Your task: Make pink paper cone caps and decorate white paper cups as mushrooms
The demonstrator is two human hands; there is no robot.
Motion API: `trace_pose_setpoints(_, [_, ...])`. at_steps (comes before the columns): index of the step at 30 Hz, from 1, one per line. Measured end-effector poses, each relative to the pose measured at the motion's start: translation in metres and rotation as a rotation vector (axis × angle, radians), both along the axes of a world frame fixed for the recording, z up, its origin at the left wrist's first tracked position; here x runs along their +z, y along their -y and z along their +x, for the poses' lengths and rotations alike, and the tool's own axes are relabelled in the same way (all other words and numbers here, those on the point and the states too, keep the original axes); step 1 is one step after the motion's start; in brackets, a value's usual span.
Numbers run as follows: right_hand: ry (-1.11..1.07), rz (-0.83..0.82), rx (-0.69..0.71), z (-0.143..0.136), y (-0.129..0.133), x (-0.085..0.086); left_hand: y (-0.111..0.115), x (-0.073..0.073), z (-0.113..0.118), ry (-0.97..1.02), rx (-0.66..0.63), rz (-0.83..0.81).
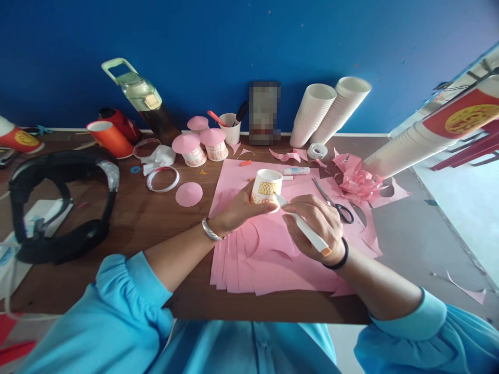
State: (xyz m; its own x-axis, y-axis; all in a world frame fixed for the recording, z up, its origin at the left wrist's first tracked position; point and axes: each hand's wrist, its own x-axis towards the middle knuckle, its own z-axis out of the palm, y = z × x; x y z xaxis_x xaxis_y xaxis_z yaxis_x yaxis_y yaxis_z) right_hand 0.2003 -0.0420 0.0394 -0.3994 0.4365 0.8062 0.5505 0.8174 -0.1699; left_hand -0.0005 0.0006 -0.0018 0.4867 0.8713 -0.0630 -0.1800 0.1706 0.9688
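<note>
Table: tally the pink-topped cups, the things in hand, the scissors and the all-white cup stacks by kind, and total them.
Pink-topped cups: 3
Held cup: 1
Held marker: 1
Scissors: 1
All-white cup stacks: 2
Total: 8

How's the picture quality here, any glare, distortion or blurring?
Head view: wide-angle distortion seems to lean the bottle outward; head view: floor at right glares pale; head view: coarse pixels mask the upright rectangle; head view: the held cup looks fairly sharp.

No readable text; yellow emblem on rightmost cup stack indistinct.
</note>
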Motion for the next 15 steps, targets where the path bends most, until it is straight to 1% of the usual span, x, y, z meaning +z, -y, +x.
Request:
trace_pose_setpoints(5, [0.005, 0.004, -0.004, -0.0005, -0.0006, 0.0001, 0.0007, 0.0027, 0.0007, -0.017, 0.010, -0.008])
trace_pose_setpoints(11, [-0.005, -0.005, -0.005, -0.0002, -0.0005, -0.0001, 0.0019, 0.0101, 0.0025, -0.040, -0.005, -0.010])
trace_pose_setpoints(15, [0.007, -0.004, -0.006, -0.0002, -0.0002, -0.0005, 0.0016, 0.0077, 0.0015, -0.054, 0.003, 0.001])
